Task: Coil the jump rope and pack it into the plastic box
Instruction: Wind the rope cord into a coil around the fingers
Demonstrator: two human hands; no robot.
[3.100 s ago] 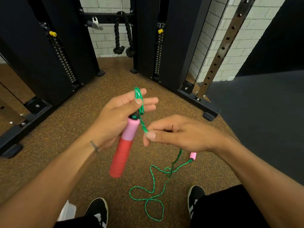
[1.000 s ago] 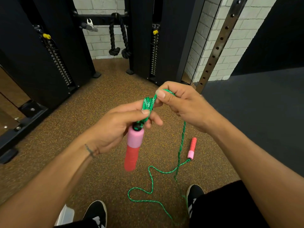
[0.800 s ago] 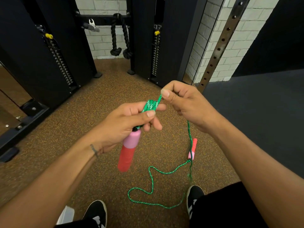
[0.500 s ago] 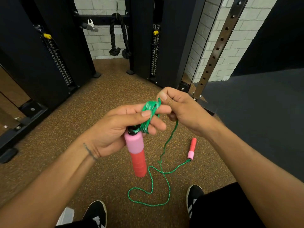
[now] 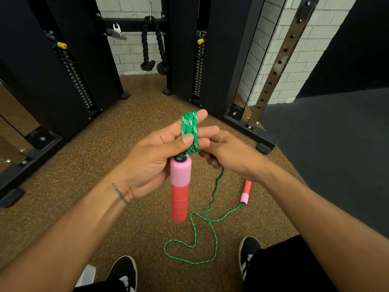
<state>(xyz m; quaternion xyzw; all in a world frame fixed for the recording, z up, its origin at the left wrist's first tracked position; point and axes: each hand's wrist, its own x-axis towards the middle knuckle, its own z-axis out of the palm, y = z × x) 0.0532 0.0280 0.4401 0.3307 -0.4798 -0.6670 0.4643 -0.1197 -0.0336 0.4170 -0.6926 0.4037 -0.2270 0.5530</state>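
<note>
My left hand (image 5: 155,157) holds several turns of the green jump rope (image 5: 190,129) wound round its fingers, thumb pressing on them. A pink and red handle (image 5: 180,188) hangs straight down from that hand. My right hand (image 5: 229,152) sits just right of the coil and grips the rope where it leaves the wraps. From there the loose rope (image 5: 202,234) drops to the floor and loops between my shoes. It ends at the second pink and red handle (image 5: 245,191), lying on the floor. A corner of the plastic box (image 5: 87,275) shows beside my left shoe.
Black weight-stack machines (image 5: 63,66) stand left and ahead, their base feet (image 5: 252,131) reaching out onto the brown speckled floor. A perforated steel upright (image 5: 280,60) leans at right. Dark mat (image 5: 336,144) covers the right side. My black shoes (image 5: 124,272) are at the bottom.
My right hand has come down from above the coil to just beside it. Another turn lies on my left fingers. The hanging handle has swung to vertical.
</note>
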